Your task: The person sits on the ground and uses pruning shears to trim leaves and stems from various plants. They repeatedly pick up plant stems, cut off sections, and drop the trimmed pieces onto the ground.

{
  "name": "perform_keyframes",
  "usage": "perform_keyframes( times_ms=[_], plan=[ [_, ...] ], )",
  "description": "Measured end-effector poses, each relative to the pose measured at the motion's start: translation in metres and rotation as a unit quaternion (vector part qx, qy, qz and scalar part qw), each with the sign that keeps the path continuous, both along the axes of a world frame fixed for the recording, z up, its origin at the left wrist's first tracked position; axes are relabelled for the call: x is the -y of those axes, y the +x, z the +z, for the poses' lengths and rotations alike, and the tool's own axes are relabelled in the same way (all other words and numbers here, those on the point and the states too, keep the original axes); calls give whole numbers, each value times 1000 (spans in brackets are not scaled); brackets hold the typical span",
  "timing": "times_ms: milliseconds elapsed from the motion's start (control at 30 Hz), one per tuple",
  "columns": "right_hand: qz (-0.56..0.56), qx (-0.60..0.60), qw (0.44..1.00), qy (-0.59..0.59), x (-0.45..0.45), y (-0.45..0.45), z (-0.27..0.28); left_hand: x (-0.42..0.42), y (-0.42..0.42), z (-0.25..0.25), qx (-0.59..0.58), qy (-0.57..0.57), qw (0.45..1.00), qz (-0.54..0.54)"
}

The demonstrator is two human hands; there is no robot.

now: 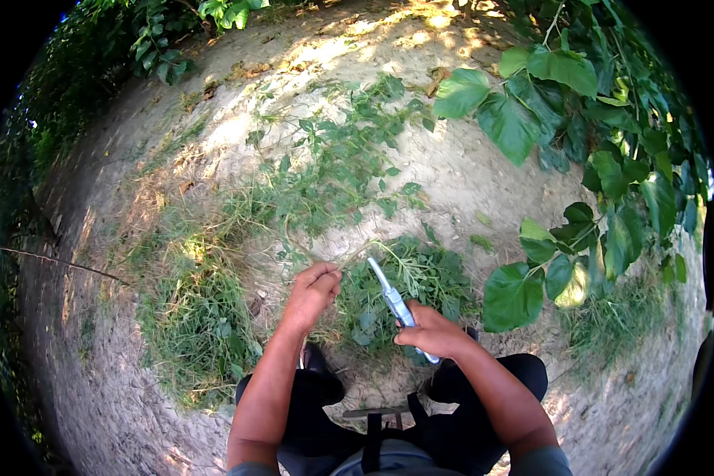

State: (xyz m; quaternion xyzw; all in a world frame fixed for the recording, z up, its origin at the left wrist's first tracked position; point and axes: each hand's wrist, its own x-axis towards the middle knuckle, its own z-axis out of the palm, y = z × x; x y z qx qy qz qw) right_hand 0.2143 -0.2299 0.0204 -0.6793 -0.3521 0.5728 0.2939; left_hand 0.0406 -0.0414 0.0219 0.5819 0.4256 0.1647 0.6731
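Observation:
Between the thumb and fingers of my left hand (316,291) is a thin plant stem (357,253). It runs up to the right, and a green leafy shoot (406,265) bends down beyond it. My right hand (431,330) grips a pale blue hand tool (397,302) with a narrow, slightly curved front part; its exact kind is unclear. That front part points up and left, close to the stem. Under the tool lies a heap of green weeds (446,279). A second heap of grass and weeds (205,321) lies left of my left forearm.
Broad-leaved branches (514,291) hang close on the right. Loose weeds (333,160) are strewn over the dry soil (458,172) ahead. A thin stick (59,260) lies at the left. My shoes (321,372) flank the nearer ground, and dense foliage (65,107) borders the far left.

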Motion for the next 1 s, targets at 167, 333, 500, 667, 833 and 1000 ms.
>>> perform_keyframes(
  times_ms=[167,333,500,667,833,1000],
  plan=[
    [2,-14,1000,-6,-2,-1,11,9,4,2,4,-25,999,-43],
    [-11,-35,999,24,0,-1,5,12,5,-1,19,-5,997,-77],
    [-21,-62,997,33,0,-2,9,10,5,-1,31,2,998,-57],
    [-2,-42,999,20,-2,-1,10,14,4,-1,43,0,995,-87],
    [-13,-55,998,28,-1,-2,10,14,5,0,38,-12,996,-78],
    [12,-31,999,12,-3,0,10,15,6,0,33,-23,997,-68]
  ],
)
